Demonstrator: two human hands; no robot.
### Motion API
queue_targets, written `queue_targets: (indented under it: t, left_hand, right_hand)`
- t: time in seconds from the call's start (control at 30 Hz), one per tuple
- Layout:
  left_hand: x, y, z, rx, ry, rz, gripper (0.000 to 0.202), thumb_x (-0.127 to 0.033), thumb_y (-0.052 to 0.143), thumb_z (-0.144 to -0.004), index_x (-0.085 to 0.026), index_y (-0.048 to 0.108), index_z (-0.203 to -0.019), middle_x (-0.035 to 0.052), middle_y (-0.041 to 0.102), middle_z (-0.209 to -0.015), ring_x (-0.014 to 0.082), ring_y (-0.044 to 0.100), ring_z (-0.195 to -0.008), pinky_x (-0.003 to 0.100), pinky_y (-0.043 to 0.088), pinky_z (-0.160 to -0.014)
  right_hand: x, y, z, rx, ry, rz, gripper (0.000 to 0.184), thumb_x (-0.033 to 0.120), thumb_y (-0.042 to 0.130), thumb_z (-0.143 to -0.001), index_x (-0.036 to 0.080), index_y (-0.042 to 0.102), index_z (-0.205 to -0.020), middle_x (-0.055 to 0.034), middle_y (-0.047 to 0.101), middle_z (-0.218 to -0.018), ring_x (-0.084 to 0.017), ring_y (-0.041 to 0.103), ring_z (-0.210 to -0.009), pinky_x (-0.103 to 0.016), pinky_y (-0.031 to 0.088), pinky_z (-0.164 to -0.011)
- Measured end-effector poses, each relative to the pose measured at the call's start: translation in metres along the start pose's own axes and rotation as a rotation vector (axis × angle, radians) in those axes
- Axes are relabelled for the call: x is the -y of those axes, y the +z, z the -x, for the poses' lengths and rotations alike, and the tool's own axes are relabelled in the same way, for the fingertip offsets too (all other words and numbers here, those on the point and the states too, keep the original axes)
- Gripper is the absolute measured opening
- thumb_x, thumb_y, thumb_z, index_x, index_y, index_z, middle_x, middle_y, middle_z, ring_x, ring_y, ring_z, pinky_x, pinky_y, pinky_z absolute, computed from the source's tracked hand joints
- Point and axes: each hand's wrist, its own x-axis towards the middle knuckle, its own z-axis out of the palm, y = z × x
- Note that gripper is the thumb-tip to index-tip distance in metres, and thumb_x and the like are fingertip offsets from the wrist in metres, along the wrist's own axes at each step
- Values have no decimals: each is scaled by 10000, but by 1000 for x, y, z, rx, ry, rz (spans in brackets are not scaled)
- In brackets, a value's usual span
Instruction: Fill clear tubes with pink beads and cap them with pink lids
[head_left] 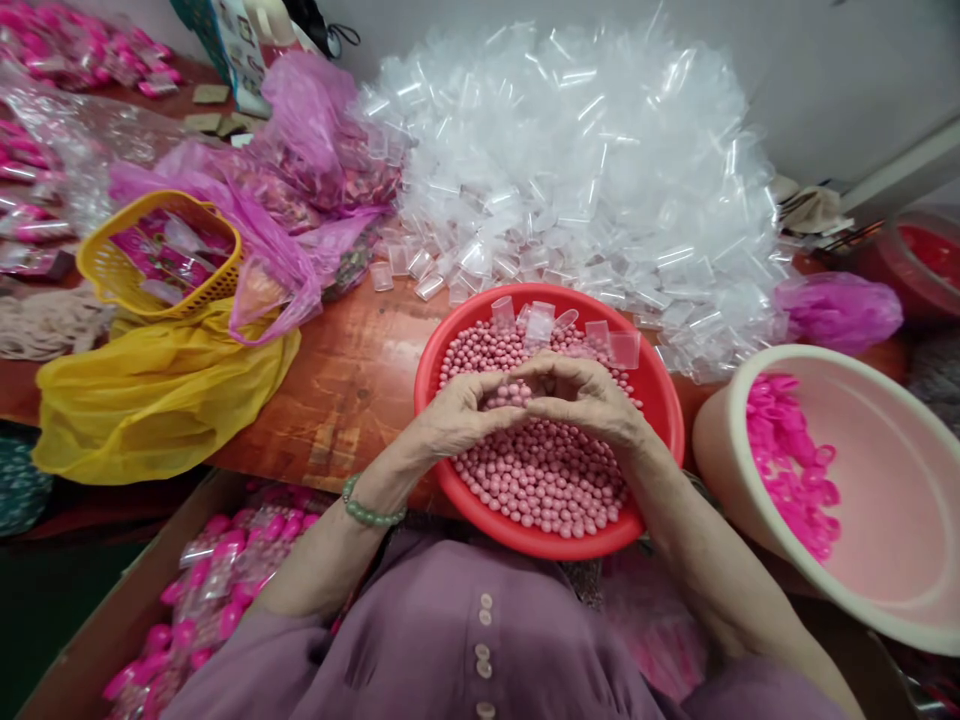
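Note:
My left hand (pixel 466 412) and my right hand (pixel 589 398) meet at the fingertips above a red basin (pixel 670 450) of pink beads (pixel 547 480). Both hands are curled closed, with thumbs toward each other. Pink beads show in the gap between fingers and thumbs; whether they are held or lie in the basin behind, I cannot tell. Whatever the fingertips grip is hidden. Several small clear plastic cups (pixel 540 322) rest on the beads at the basin's far side, just beyond my fingers.
A big heap of clear plastic cups (pixel 585 160) rises behind the basin. To the right stands a pale tub (pixel 892 500) with bright pink plastic pieces (pixel 787 450). At left are a yellow basket (pixel 214 285), a yellow bag (pixel 165 400) and pink bags (pixel 307 110). Pink-capped containers (pixel 217 560) fill a box below.

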Motion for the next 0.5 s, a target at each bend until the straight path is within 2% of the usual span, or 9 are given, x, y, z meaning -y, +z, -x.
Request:
queue_targets:
  t: [0.1, 0.17, 0.33, 0.5]
  left_hand:
    - [1, -4, -2, -31, 2, 77, 300, -314, 770, -709, -132, 661, -922, -15, 590, -782, 93, 533, -720, 247, 438, -725]
    - [1, -6, -3, -4, 11, 88, 283, -318, 777, -703, -133, 652, -876, -10, 591, -777, 96, 537, -721, 246, 443, -722]
    - [1, -7, -4, 70, -31, 133, 314, -295, 795, -683, -131, 656, -911, -3, 609, -816, 97, 549, -755, 236, 435, -737]
    - [0, -7, -3, 28, -60, 304, 307, -236, 825, -651, -124, 637, -867, -2, 635, -824, 90, 604, -766, 234, 486, -779]
  right_hand:
    - [-1, 0, 0, -31, -12, 18, 298, 374, 791, -733, 213, 721, -974, -5, 592, -829, -121, 515, -705, -266, 450, -645]
    - [0, 1, 0, -61, -13, 6, 281, 368, 806, -716, 210, 713, -929, -1, 594, -819, -119, 518, -694, -268, 459, -644]
    - [1, 6, -2, -74, 11, -91, 244, 340, 823, -699, 192, 648, -783, 12, 585, -754, -110, 539, -683, -244, 466, -628]
    - [1, 3, -1, -133, 2, -61, 310, 364, 819, -702, 195, 560, -685, 35, 539, -669, -99, 490, -614, -232, 418, -565]
